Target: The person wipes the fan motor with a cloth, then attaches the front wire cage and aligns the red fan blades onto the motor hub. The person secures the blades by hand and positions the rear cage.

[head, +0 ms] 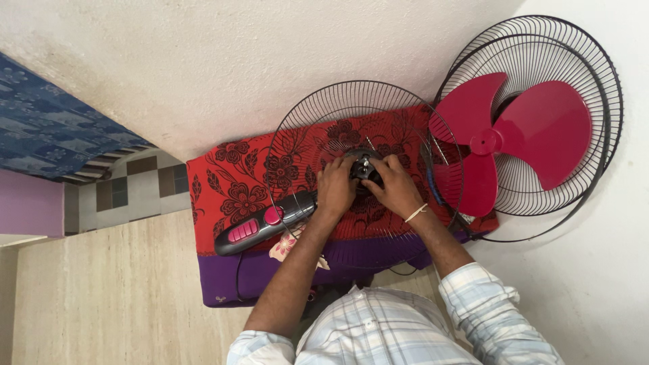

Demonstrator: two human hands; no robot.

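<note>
Red floral cloth [230, 182] under my hands: left hand [336, 187] & right hand [395, 189] both clamped on black fan motor hub [364, 166], round black wire guard [318, 122] around them.

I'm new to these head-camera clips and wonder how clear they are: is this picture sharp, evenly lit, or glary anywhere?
Head view: soft, even light with faint shadows; no harsh glare, only a mild sheen on the red fan blades; the left hand and right hand at the black hub look sharp; the wire guard stays crisp; the walls lean, suggesting wide-angle distortion.
</note>
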